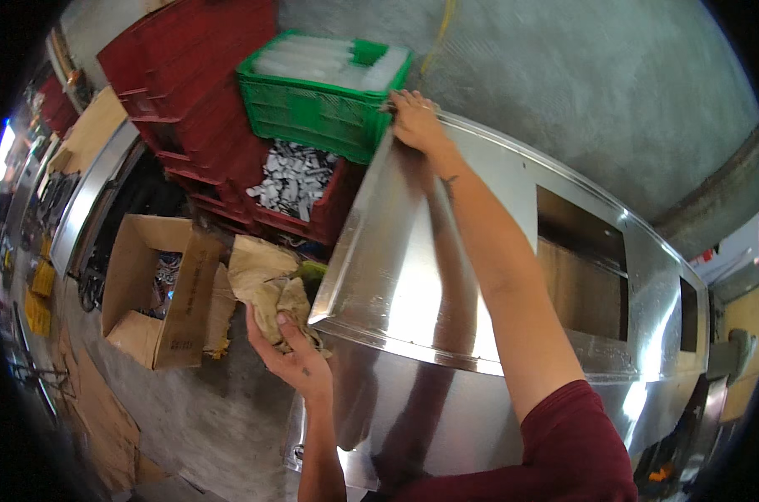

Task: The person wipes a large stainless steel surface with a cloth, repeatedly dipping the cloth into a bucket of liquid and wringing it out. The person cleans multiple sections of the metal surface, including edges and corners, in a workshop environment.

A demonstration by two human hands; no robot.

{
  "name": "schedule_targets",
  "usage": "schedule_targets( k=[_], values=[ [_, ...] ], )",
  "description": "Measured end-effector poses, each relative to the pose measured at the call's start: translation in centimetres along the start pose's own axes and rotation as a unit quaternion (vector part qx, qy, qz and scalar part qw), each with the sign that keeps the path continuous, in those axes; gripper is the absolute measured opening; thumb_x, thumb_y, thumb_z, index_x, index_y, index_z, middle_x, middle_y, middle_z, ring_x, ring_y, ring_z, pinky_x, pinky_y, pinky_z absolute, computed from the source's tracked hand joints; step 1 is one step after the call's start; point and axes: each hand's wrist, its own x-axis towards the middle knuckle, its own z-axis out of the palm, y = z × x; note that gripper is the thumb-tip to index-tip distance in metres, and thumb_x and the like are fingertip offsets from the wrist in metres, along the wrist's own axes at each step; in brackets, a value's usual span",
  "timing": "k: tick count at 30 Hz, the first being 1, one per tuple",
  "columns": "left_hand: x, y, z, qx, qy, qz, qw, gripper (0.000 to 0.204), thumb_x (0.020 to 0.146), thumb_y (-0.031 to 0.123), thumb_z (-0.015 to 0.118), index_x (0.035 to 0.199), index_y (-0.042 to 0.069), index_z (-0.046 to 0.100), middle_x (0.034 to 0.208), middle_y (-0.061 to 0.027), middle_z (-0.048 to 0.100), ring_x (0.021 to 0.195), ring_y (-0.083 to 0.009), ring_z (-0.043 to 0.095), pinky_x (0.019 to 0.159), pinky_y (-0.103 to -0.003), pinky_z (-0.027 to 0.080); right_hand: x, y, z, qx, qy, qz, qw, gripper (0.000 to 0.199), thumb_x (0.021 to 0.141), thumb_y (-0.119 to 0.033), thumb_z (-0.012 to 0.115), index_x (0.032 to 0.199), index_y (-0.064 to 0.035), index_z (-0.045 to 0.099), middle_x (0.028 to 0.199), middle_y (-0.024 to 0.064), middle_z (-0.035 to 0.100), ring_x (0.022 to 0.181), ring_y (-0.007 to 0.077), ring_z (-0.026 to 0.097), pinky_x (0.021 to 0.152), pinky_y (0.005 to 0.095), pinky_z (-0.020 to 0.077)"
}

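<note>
My left hand [292, 360] is closed around a crumpled beige rag [289, 308], just off the near left corner of a large shiny sheet-metal cabinet [405, 276]. The cabinet lies with a broad panel facing up, and rectangular openings are cut in its right part. My right hand [417, 123] reaches across this panel, its fingers bent over the rim at the far left corner. Its fingertips are partly hidden by that edge. A stiff tan piece [258, 261] sits just above the rag; I cannot tell whether it is part of it.
Against the cabinet's far left corner stands a green crate [312, 109] with whitish pieces. Beneath it, a dark red bin [346, 197] holds many small white parts [292, 180]. Red crates [187, 67] are stacked beside these. An open cardboard box [179, 293] stands on the concrete floor [220, 427] at left.
</note>
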Motion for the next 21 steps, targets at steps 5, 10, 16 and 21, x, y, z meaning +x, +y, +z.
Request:
schedule_targets(
  k=[5,10,16,21],
  values=[
    [-0.1,0.0,-0.1,-0.003,-0.036,-0.004,0.999,0.054,0.117,0.029,0.050,0.163,0.004,0.038,0.160,-0.0242,0.043,0.143,-0.0338,0.050,0.117,-0.044,0.047,-4.7,2.1,-1.4,0.035,0.056,-0.061,0.996,0.051,0.092,-0.009,0.061,0.144,-0.0072,0.063,0.156,0.0208,0.057,0.139,0.0433,0.057,0.119,0.0534,0.0441],
    [0.0,-0.4,-0.6,0.003,-0.046,-0.049,0.998,0.057,0.117,0.033,0.049,0.164,0.003,0.037,0.160,-0.0238,0.043,0.144,-0.0337,0.050,0.117,-0.045,0.048,-19.1,16.2,-13.4,-0.071,-0.044,0.035,0.996,0.061,0.092,-0.001,0.063,0.152,-0.0119,0.058,0.163,0.0207,0.049,0.147,0.0429,0.050,0.122,0.0522,0.0433],
    [0.2,-0.4,-0.3,-0.037,-0.052,-0.059,0.996,0.055,0.117,0.029,0.049,0.163,0.001,0.037,0.158,-0.0235,0.045,0.144,-0.0336,0.050,0.119,-0.045,0.047,-30.7,23.8,-21.7,-0.130,0.023,0.274,0.953,0.040,0.100,-0.004,0.059,0.139,-0.0036,0.066,0.147,0.0233,0.061,0.132,0.0455,0.061,0.113,0.0503,0.0518],
    [0.1,-0.3,-0.3,0.051,-0.033,-0.028,0.998,0.051,0.117,0.026,0.049,0.160,0.000,0.043,0.158,-0.0229,0.048,0.144,-0.0339,0.051,0.117,-0.045,0.047,-15.0,8.0,-10.2,0.001,-0.004,0.038,0.999,0.040,0.095,-0.007,0.060,0.134,-0.0065,0.069,0.130,0.0213,0.066,0.120,0.0427,0.063,0.106,0.0531,0.0508]
  ],
)
